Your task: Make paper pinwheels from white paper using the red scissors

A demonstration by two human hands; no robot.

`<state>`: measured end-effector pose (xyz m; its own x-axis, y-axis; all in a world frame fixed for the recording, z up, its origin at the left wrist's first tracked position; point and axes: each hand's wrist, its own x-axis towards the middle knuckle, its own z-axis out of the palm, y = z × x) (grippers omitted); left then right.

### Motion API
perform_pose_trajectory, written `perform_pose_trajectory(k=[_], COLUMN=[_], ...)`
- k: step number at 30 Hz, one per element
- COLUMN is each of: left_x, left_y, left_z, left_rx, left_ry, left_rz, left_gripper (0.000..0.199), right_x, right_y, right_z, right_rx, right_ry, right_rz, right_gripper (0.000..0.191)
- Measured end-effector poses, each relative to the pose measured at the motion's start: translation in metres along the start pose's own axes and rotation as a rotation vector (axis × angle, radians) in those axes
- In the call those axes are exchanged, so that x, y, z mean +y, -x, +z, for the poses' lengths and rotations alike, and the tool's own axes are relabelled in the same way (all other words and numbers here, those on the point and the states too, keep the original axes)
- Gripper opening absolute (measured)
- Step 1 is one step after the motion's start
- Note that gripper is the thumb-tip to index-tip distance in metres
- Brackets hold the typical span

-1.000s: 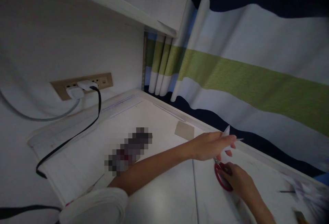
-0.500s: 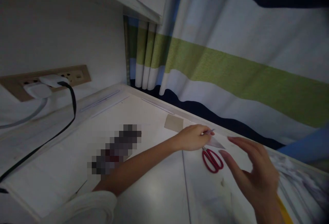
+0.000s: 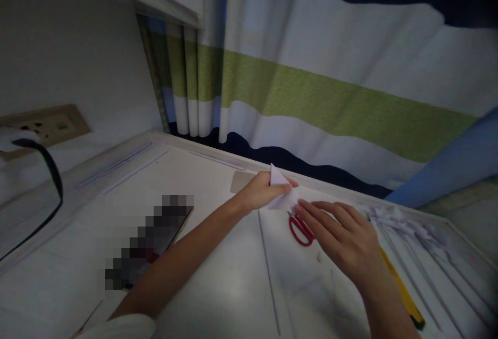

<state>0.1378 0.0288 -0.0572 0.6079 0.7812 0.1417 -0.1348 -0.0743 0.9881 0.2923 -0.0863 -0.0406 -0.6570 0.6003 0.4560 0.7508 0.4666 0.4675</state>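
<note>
A small folded piece of white paper (image 3: 278, 181) stands up in my left hand (image 3: 259, 192), pinched between thumb and fingers above the white tabletop (image 3: 218, 277). My right hand (image 3: 346, 235) has its fingers stretched out, their tips at the paper's lower right edge. Whether they touch it I cannot tell, and the right thumb is hidden. Below the paper lies a pair of scissors with red handles (image 3: 299, 231), partly covered by my right fingers.
A pixelated dark flat object (image 3: 155, 243) lies by my left forearm. Near my right forearm are a yellow tool with a black end (image 3: 402, 290), thin pale sticks (image 3: 416, 271) and crumpled white material (image 3: 408, 222). A beige square (image 3: 238, 181) lies near the back ledge. Curtains (image 3: 311, 85) hang behind.
My left hand has turned, bringing the folded paper upright. My right hand has moved left to the paper, its wide gap between thumb and fingers gone from sight. The view has shifted right.
</note>
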Motion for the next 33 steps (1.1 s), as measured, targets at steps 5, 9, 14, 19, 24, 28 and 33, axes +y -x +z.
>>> perform_pose_trajectory(k=[5, 9, 14, 19, 24, 28, 33], left_x=[0.003, 0.006, 0.005, 0.002, -0.001, -0.002, -0.001], left_y=[-0.002, -0.002, -0.001, -0.002, -0.002, -0.001, 0.001], left_z=[-0.006, -0.009, -0.007, -0.003, -0.001, -0.001, 0.0], left_rx=[-0.03, -0.067, -0.087, -0.073, -0.124, -0.159, -0.173], left_ry=[0.116, 0.121, 0.138, 0.144, 0.144, 0.1, 0.011], left_rz=[-0.128, -0.16, -0.156, -0.093, -0.033, 0.019, 0.166], left_gripper=[0.02, 0.023, 0.024, 0.026, 0.038, 0.056, 0.072], right_x=[0.004, 0.006, 0.008, 0.01, 0.011, 0.012, 0.011], right_y=[-0.002, 0.002, 0.004, 0.001, 0.004, 0.005, 0.001], right_z=[-0.001, 0.001, 0.001, 0.0, 0.004, 0.007, 0.004], right_rx=[0.059, 0.119, 0.186, 0.223, 0.245, 0.217, 0.237], right_ry=[0.074, 0.121, 0.127, 0.003, -0.077, -0.302, -0.747], right_rz=[-0.036, -0.073, -0.082, -0.013, 0.065, 0.216, 0.445], right_gripper=[0.025, 0.024, 0.025, 0.017, 0.014, 0.007, 0.014])
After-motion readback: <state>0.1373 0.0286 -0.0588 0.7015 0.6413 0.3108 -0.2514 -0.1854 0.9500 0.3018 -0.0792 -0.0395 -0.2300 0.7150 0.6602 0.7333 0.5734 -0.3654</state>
